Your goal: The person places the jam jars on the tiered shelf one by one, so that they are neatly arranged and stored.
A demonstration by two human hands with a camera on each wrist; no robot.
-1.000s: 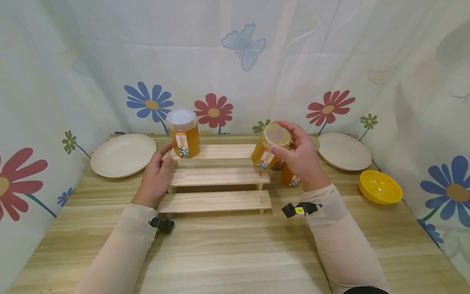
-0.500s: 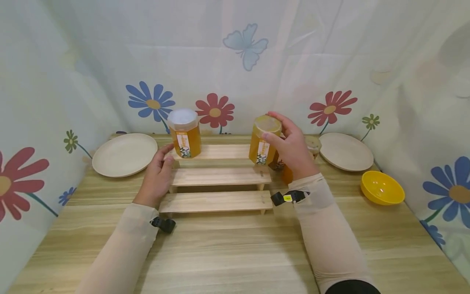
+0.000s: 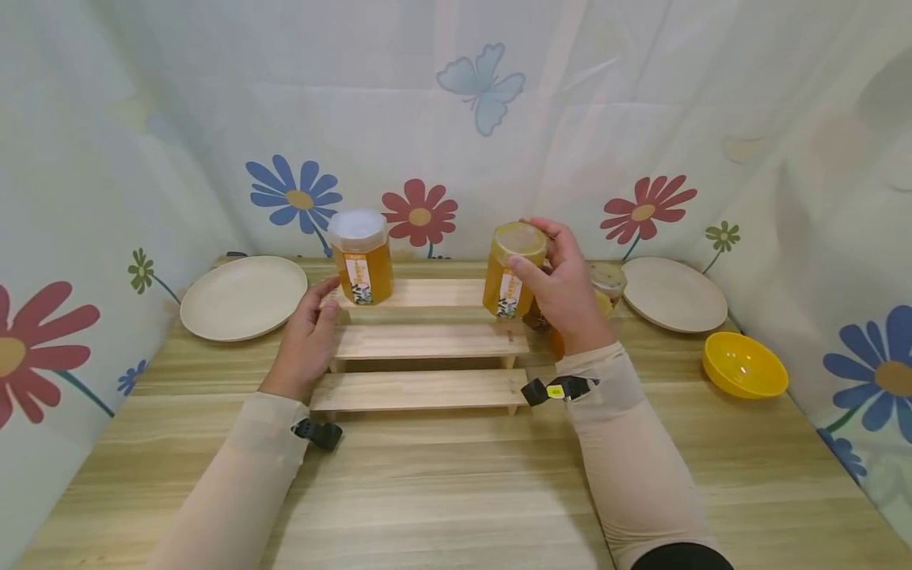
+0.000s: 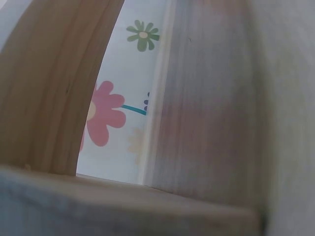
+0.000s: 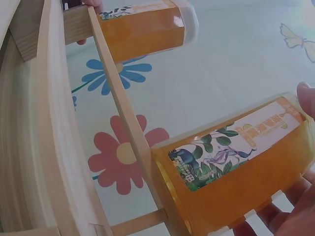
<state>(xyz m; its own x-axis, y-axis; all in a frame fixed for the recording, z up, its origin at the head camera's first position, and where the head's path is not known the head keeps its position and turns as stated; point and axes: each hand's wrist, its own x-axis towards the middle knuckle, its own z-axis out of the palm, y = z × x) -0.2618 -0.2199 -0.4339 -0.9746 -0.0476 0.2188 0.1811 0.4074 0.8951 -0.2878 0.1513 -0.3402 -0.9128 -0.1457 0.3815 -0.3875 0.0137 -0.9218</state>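
In the head view, my right hand [image 3: 566, 285] grips a honey jar [image 3: 499, 285] near its lid. The amber, faceted jar stands upright at the right end of the top step of a wooden three-step rack [image 3: 427, 342]. In the right wrist view, the jar's base [image 5: 172, 196] meets the step's edge. A second honey jar [image 3: 370, 273], with a whitish lid, stands on the top step's left end. My left hand [image 3: 306, 340] holds the rack's left end beside that jar. The left wrist view shows only rack boards [image 4: 54, 88] and the backdrop, no hand.
More jars [image 3: 609, 279] stand on the table right of the rack, partly hidden by my right hand. Cream plates lie at back left [image 3: 242, 297] and back right [image 3: 675, 293]. A yellow bowl [image 3: 744, 364] sits at the right. Flowered cloth surrounds the table [image 3: 427, 491].
My right hand has moved left with the honey jar, bringing it from a tilt to upright at the top step's right end. My left hand stays on the rack.
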